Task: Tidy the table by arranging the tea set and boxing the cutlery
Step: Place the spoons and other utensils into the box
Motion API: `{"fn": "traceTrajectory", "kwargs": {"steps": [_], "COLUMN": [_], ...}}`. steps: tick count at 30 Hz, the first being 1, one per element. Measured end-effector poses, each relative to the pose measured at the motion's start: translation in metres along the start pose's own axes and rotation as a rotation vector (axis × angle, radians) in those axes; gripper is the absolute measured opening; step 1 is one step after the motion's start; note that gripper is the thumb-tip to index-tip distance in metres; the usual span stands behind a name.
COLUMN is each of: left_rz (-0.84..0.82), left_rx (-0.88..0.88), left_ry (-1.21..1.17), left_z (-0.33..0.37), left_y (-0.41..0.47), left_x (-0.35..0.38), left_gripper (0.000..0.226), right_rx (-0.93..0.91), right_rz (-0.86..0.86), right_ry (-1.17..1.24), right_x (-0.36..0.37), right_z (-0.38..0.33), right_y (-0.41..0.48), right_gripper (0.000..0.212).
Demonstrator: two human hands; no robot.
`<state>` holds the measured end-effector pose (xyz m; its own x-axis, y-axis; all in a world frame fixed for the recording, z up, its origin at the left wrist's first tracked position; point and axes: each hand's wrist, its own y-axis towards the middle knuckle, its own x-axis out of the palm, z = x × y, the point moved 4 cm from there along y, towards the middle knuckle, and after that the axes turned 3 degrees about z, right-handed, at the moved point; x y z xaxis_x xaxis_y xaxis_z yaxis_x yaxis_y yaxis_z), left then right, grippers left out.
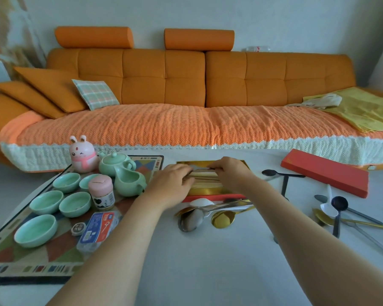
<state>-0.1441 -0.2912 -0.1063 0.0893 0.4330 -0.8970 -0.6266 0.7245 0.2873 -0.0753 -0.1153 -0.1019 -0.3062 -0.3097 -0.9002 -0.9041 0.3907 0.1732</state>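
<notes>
Left hand: my left hand (pixel 173 180) lies knuckles up over the left part of the open box, fingers curled onto one end of a bundle of chopsticks (pixel 205 173).
Right hand: my right hand (pixel 228 171) is over the far right of the box, fingertips pinching the other end of the same bundle.
Bundle: slender sticks lying crosswise between my two hands, just above the box lining; whether they touch it I cannot tell.
Cutlery box: gold-lined box (pixel 208 191) with a red near edge, mid-table, directly beyond my forearms.
Lid: red lid (pixel 325 173) flat on the table, well to the right of the box.
Cutlery near box: a silver spoon (pixel 190 220), a gold spoon (pixel 222 219) and a white spoon (pixel 201 202) lie overlapping against the box's near edge.
Cutlery at right: a black spoon (pixel 338 204) with more gold, white and dark pieces crossed in a loose heap.
Tea set: on the patterned mat (pixel 31 257) at left are a pale green teapot (pixel 114 165), a matching pitcher (pixel 128 181) just in front of it, and five green cups (pixel 47 202) grouped nearer me.
Other items on the mat: a pink rabbit figure (pixel 82 156) beside the teapot, a pink-capped jar (pixel 101 193) among the cups, a blue packet (pixel 100 228).
Surface: white table (pixel 230 261).
</notes>
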Motion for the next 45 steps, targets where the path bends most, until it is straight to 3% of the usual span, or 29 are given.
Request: {"fn": "traceTrajectory", "kwargs": {"steps": [6, 10, 15, 18, 23, 26, 30, 39, 45], "left_rz": [-0.100, -0.146, -0.187, -0.135, 0.039, 0.088, -0.031, -0.213, -0.327], "left_rx": [0.017, -0.013, -0.029, -0.002, 0.158, 0.211, 0.177, 0.087, 0.016], "left_ry": [0.138, 0.176, 0.154, 0.139, 0.161, 0.138, 0.045, 0.117, 0.061], "left_z": [-0.002, 0.002, 0.004, 0.007, 0.027, 0.038, 0.050, 0.041, 0.027], "left_y": [0.008, 0.007, 0.001, -0.006, -0.021, -0.031, -0.045, -0.064, -0.067], "left_x": [0.013, 0.013, 0.012, 0.005, -0.012, -0.018, -0.018, -0.015, -0.014], "left_gripper": [0.060, 0.061, 0.063, 0.063, 0.055, 0.043, 0.037, 0.038, 0.063], "right_rx": [-0.029, -0.087, -0.141, -0.169, -0.390, -0.393, -0.384, -0.380, -0.388], "right_rz": [-0.046, -0.003, -0.140, -0.085, 0.217, 0.136, -0.044, -0.109, -0.107], "right_ry": [-0.006, -0.030, -0.083, -0.088, -0.053, -0.046, -0.168, -0.183, -0.155], "right_x": [0.007, -0.001, 0.002, -0.004, -0.023, -0.028, -0.020, -0.012, -0.012], "right_z": [-0.007, -0.011, -0.022, -0.020, -0.028, -0.037, -0.043, -0.036, -0.035], "right_y": [0.007, -0.004, -0.027, -0.036, -0.052, -0.068, -0.089, -0.104, -0.104], "right_gripper": [0.045, 0.035, 0.037, 0.040, 0.028, 0.024, 0.024, 0.017, 0.016]}}
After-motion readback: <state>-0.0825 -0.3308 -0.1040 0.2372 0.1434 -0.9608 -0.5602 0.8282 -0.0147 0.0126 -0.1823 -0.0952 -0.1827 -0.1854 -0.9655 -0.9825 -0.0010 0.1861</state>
